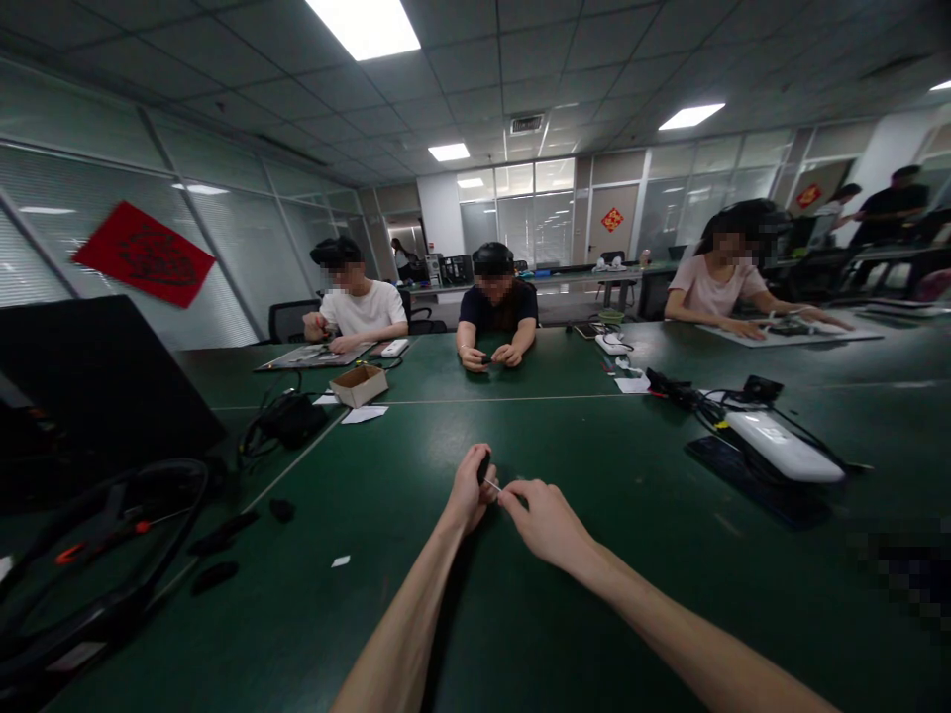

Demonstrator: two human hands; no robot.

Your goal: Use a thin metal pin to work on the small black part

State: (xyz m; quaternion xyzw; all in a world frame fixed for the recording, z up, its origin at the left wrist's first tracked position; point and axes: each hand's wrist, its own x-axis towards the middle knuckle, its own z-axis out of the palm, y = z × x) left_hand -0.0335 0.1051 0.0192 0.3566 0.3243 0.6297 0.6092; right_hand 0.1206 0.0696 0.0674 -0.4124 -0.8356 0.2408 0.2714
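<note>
Over the middle of the green table [520,426], my left hand [468,490] is closed around a small black object [483,466]; its kind is too small to make out. A thin, light-coloured rod [492,485] runs between that object and my right hand [539,515]. The right thumb and forefinger pinch the rod's near end. Whether the rod is inserted in the black object or only touches it, I cannot tell. The fingers of my left hand partly cover the object.
A small open cardboard box [360,385] and black cables [286,421] lie at the left. A white device [784,446] rests at the right. Small black pieces [215,577] and a paper scrap [340,561] lie left of my arms. A person [497,307] sits opposite.
</note>
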